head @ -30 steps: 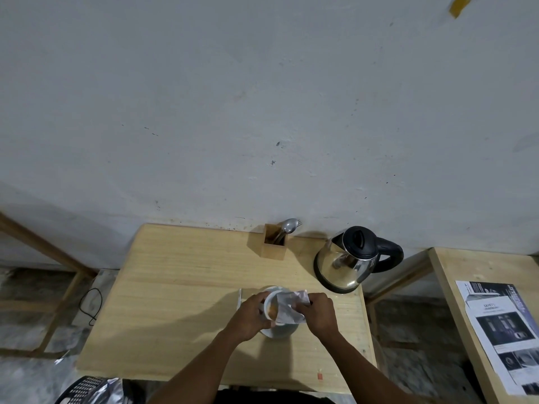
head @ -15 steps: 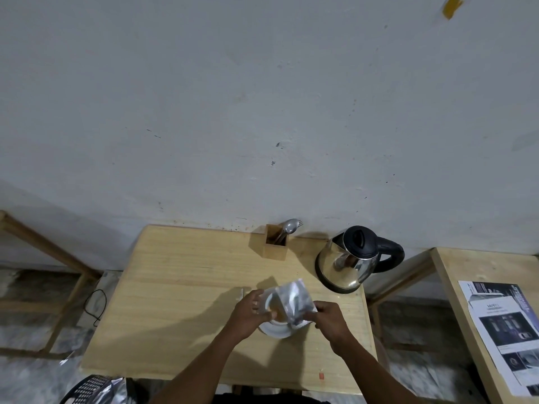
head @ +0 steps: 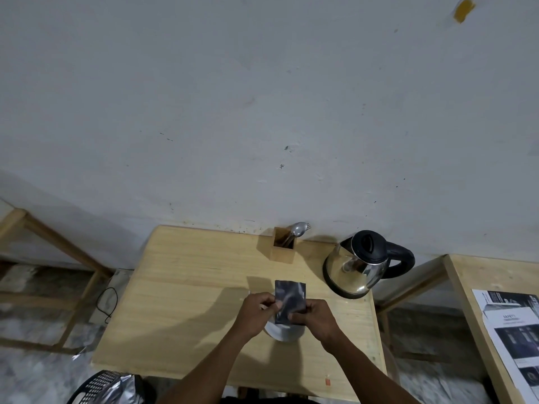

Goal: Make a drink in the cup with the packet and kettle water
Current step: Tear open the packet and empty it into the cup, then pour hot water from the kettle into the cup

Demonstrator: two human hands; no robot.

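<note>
Packet's up now! The foil packet point(head: 290, 301) has swung upright from its tipped pour, pinched between left hand point(head: 258, 312) and right hand point(head: 315, 316), directly above the white cup point(head: 284, 333). Emptying looks finished; the kettle point(head: 358, 263), beyond the right hand, likely comes next.

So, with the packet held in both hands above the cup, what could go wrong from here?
1. The packet is held upright over the cup by the left hand and right hand; whether it is empty cannot be told, so leftover powder might drop onto the table.
2. The hands hide most of the cup; a careless move could knock it.
3. The kettle stands close on the right; reaching for it could brush the cup.
</note>
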